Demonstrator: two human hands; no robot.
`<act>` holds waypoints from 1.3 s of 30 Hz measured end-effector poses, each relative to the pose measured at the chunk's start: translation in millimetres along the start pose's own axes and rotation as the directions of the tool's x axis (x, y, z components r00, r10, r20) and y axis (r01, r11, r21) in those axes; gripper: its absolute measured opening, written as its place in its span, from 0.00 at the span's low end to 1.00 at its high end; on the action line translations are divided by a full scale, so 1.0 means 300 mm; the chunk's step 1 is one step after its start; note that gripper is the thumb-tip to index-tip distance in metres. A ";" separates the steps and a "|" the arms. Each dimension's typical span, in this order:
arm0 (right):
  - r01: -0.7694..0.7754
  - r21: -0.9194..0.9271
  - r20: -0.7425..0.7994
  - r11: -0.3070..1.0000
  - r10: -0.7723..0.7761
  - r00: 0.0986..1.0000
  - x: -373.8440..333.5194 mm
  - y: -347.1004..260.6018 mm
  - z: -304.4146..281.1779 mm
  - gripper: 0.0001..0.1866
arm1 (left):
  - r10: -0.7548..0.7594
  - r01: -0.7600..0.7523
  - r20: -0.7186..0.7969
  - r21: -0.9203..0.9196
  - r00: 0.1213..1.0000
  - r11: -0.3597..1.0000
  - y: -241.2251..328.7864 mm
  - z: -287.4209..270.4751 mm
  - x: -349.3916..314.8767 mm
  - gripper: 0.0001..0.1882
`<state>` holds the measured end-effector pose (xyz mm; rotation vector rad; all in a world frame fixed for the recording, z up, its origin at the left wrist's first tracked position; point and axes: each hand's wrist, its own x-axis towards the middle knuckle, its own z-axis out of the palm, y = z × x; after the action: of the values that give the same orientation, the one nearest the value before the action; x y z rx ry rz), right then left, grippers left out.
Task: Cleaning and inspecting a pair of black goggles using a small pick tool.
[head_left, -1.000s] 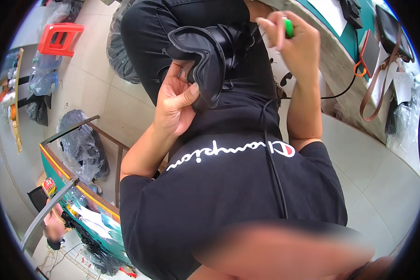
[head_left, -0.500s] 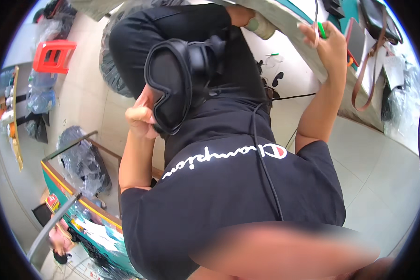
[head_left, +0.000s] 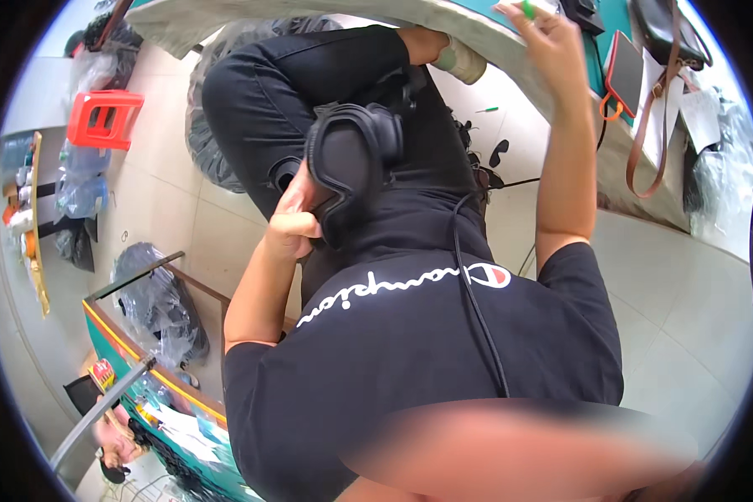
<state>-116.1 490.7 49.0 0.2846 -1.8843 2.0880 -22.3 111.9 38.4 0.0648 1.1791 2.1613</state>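
Observation:
My left hand [head_left: 297, 219] grips a black padded, cup-shaped piece [head_left: 351, 163] and holds it over my lap, against my black trousers [head_left: 268, 92]. My right arm stretches up to the edge of the grey table [head_left: 376, 12]. There my right hand [head_left: 552, 42] is closed around a small green stick-like item [head_left: 527, 8], of which only the tip shows. A thin black cable [head_left: 477, 309] runs down my black T-shirt toward the lap.
A phone in an orange case [head_left: 623, 71] and a dark bag with a brown strap [head_left: 653, 125] lie on the table. A red stool [head_left: 105, 117] and black plastic bags [head_left: 155, 301] stand on the tiled floor at left. At lower left is a green-topped bench [head_left: 142, 368] with another person [head_left: 117, 435].
My right hand has risen with the green item from beside the padded piece to the table edge. My left hand keeps its hold on the padded piece.

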 end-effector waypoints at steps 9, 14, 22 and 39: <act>-0.017 -0.352 0.329 0.936 0.141 0.934 -0.307 -0.068 0.548 0.10 | -0.109 0.109 -0.012 -0.015 0.994 0.994 -0.009 0.033 -0.017 0.38; -0.268 0.408 0.088 0.873 0.254 0.963 -0.270 -0.051 0.504 0.21 | 0.017 0.001 -0.137 0.132 0.990 0.991 -0.042 0.014 0.009 0.23; -0.337 0.346 0.240 0.876 0.264 0.934 -0.313 -0.069 0.544 0.14 | -0.036 0.027 -0.115 -0.076 0.993 0.997 -0.009 0.032 -0.015 0.19; 0.442 -0.192 0.279 0.876 -0.383 0.880 -0.326 -0.004 0.567 0.07 | -0.037 0.037 -0.074 0.002 0.997 0.999 -0.013 0.021 -0.031 0.18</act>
<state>-35.1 312.6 35.0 0.8264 -1.9728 1.5659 -10.8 112.6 41.6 -0.0358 1.2160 2.1458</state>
